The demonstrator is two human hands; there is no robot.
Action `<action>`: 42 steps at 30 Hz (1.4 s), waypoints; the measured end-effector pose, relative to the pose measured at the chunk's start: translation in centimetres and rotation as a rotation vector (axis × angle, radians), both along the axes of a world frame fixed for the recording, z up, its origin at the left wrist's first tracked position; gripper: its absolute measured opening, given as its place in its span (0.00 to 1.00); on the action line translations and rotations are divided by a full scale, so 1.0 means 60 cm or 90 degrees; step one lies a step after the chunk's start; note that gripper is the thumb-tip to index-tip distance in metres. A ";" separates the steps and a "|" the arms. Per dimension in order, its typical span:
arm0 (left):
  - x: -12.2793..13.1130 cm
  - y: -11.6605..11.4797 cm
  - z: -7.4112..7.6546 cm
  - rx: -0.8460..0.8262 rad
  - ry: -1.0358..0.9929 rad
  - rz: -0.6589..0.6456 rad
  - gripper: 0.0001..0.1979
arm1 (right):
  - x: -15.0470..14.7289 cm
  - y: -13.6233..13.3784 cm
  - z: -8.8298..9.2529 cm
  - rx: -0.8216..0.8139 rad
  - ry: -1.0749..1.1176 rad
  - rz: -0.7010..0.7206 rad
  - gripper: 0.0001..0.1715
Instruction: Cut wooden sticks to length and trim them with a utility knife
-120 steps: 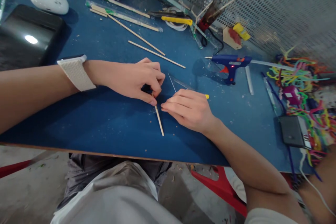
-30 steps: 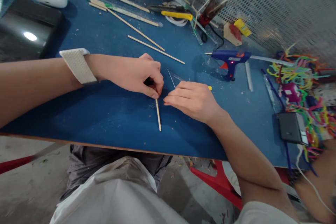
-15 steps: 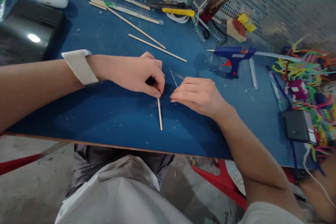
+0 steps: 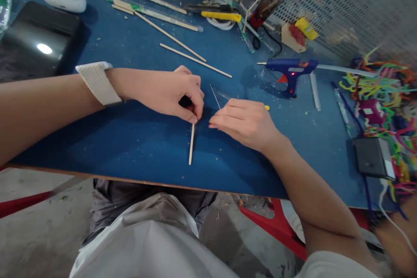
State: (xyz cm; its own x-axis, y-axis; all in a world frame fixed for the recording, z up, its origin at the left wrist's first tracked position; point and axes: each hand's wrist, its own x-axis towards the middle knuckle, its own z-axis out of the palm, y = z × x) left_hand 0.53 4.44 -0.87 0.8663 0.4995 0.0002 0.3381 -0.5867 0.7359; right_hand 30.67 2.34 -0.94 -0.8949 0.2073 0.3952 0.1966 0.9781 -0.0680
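Note:
My left hand [image 4: 174,93], with a white woven band at the wrist, is closed in a pinch on the top end of a short wooden stick [image 4: 191,147] that lies on the blue table [image 4: 114,139]. A small dark thing shows inside its fingers. My right hand [image 4: 246,121] rests just to the right, fingers curled together around a thing with a yellow end [image 4: 266,107]; its fingertips lie close to the stick's top. A thin clear strip [image 4: 215,96] lies behind the two hands.
A blue glue gun [image 4: 289,71] stands to the back right. Long wooden sticks [image 4: 195,61] lie behind the hands. A black case [image 4: 35,43] sits at far left, coloured pipe cleaners [image 4: 381,91] and a small black box [image 4: 373,156] at right. Mesh panel [image 4: 325,0] behind.
The stick's free lower end has swung to the left, so it now leans the other way. Both hands have stayed almost in place.

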 end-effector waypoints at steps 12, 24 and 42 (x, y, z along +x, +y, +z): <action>-0.002 0.000 0.001 0.026 0.001 0.009 0.15 | -0.014 -0.025 0.001 -0.010 0.027 -0.043 0.09; -0.002 0.003 -0.007 0.030 -0.002 0.017 0.14 | -0.030 -0.041 -0.005 -0.008 0.061 -0.075 0.13; -0.004 0.002 0.000 0.040 0.038 0.012 0.19 | -0.026 -0.035 -0.008 -0.024 0.093 -0.065 0.10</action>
